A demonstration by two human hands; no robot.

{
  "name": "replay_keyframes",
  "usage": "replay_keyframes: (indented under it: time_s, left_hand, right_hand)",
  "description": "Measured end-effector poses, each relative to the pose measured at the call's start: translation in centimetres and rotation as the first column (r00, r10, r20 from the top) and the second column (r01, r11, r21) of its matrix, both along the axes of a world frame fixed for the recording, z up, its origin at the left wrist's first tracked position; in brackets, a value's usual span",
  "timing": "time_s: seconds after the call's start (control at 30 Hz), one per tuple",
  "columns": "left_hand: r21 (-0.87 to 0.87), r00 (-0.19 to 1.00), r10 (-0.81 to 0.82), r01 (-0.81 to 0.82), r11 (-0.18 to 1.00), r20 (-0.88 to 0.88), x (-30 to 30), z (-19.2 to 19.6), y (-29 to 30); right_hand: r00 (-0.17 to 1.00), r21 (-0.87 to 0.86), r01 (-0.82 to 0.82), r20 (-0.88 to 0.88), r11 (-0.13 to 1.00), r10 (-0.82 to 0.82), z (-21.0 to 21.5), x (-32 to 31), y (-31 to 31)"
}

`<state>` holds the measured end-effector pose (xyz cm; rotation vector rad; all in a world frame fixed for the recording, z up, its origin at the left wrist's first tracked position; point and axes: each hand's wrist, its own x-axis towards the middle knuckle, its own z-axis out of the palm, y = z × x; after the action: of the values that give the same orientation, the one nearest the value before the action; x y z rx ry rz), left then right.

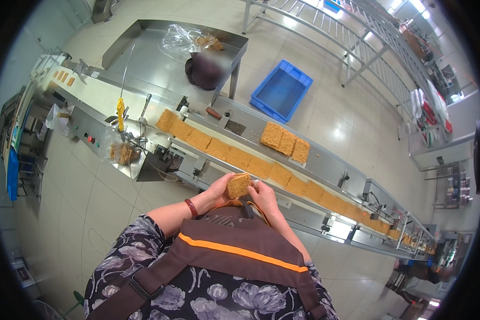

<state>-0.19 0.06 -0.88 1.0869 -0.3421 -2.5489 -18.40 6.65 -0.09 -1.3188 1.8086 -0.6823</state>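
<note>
Golden-brown and rough, the noodle block (238, 185) is sitting between my two hands, just in front of my chest and on the near side of the conveyor (325, 169). My left hand (217, 191) is cupping its left edge, fingers curled around it and closed onto the block. My right hand (262, 193) is pressing against its right edge, fingertips bent in and touching it, so both sets of fingers are gripping the same piece.

Beyond my hands, a long row of noodle blocks (218, 148) is lying end to end along the conveyor channel, running from upper left toward lower right. Three loose blocks (286, 142) are resting side by side on the steel ledge past that row.

A clear plastic bag (121, 151) is hanging at the left end of the machine, holding broken noodle pieces. Another clear bag (189, 38) is lying on the steel worktop (144, 58) farther off, with a few noodle bits inside; a dark bundle (205, 69) is sitting just beside it. A blue crate (281, 90) is standing on the floor past the conveyor, and I cannot make out anything in it.
</note>
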Motion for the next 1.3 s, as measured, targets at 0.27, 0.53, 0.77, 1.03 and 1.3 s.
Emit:
replay_keyframes:
  time_s: [0.27, 0.53, 0.77, 1.03, 1.3]
  left_hand:
    - [0.004, 0.999, 0.037, -0.037, 0.999, -0.040, 0.6, 1.1, -0.5]
    - [0.021, 0.990, 0.138, -0.138, 0.990, -0.013, 3.9, -0.5, -0.8]
    - [0.051, 0.969, 0.243, -0.244, 0.968, 0.037, 7.8, 0.1, -1.4]
    - [0.073, 0.957, 0.273, -0.280, 0.957, 0.099, 11.1, 0.1, -2.4]
    - [0.051, 0.970, 0.241, -0.243, 0.969, 0.039, 13.2, -0.3, -3.4]
  right_hand:
    - [0.999, 0.000, -0.044, -0.003, 0.999, 0.044, 0.3, 0.7, -0.8]
    - [0.996, -0.041, -0.070, 0.048, 0.997, 0.072, -1.0, 3.6, -2.2]
    - [0.988, -0.037, -0.147, 0.037, 0.988, 0.148, -1.5, 6.1, -5.8]
    - [0.862, -0.308, -0.119, -0.503, 0.944, -0.055, -3.9, 6.5, -13.2]
    - [0.706, -0.243, -0.054, -0.696, 0.968, -0.135, -5.3, 9.1, -15.6]
